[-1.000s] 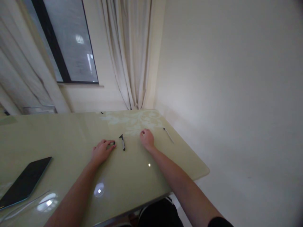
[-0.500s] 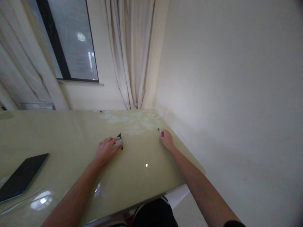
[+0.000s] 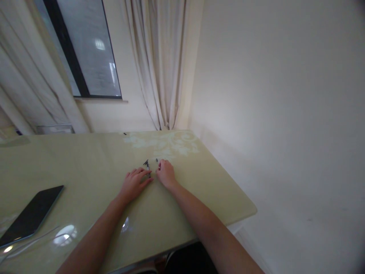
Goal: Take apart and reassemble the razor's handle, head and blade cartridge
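Note:
My left hand [image 3: 136, 184] rests on the table with thumb and fingers pinched around a slim, dark pen-like piece [image 3: 148, 166] that stands out past the fingertips. Its far end has a small dark crosspiece; I cannot make out the exact kind. Close on the right, my right hand [image 3: 166, 173] is closed, fingers curled down on a small pale stick. A dark tip [image 3: 156, 160] shows just beyond those fingers. The two hands are a short gap apart, and the things in them do not visibly touch.
On the left lies a dark tablet [image 3: 31, 215], near a pale cable [image 3: 28, 243]. A tiny dark piece [image 3: 124, 133] sits at the far edge of the glossy table [image 3: 199, 205]. Behind are a curtain [image 3: 159, 61] and a window [image 3: 88, 49]; a wall [image 3: 279, 106] runs along the right.
My right hand has moved left across the table with the small stick, from near the right edge to beside my left hand. My left hand keeps its hold in about the same place.

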`<state>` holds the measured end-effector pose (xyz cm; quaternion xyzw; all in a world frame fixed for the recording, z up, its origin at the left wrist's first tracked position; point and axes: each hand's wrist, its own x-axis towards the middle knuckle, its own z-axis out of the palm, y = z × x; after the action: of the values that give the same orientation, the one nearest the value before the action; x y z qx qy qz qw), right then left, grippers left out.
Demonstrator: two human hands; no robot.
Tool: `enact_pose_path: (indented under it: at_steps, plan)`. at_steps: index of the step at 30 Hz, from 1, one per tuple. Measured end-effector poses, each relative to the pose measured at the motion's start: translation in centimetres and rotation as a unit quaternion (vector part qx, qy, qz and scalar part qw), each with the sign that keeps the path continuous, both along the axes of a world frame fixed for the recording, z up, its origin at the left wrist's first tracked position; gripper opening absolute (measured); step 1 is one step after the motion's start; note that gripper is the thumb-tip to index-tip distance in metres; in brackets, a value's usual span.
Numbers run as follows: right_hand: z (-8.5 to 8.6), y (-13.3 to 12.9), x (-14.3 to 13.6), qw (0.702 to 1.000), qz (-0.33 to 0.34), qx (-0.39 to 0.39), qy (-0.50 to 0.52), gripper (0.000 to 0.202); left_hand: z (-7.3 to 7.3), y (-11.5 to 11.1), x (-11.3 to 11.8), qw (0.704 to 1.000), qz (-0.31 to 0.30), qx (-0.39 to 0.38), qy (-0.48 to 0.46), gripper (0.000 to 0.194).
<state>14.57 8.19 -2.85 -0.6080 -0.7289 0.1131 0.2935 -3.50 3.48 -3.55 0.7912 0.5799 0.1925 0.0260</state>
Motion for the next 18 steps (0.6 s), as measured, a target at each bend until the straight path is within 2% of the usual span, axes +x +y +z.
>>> enact_pose_path:
  at_steps: [5, 11, 14, 18]
  plan:
    - [-0.6, -0.4, 0.1, 1.0, -0.008, -0.006, 0.017, 0.019, 0.1, -0.2, 0.1, 1.0, -0.002, 0.003, -0.002, 0.035]
    - [-0.3, -0.3, 0.6, 0.999, -0.014, -0.013, 0.049, 0.017, 0.3, -0.5, 0.0, 1.0, 0.008, 0.01, 0.002, 0.036]
    - [-0.1, -0.1, 1.5, 0.996, -0.011, -0.024, 0.08, 0.021, 0.4, -0.5, 0.0, 1.0, 0.022, 0.014, 0.009, 0.038]
    - [0.0, -0.1, 3.3, 0.992, -0.004, -0.043, 0.115, 0.016, 0.6, -0.7, 0.3, 0.998, 0.042, 0.007, 0.035, 0.039]
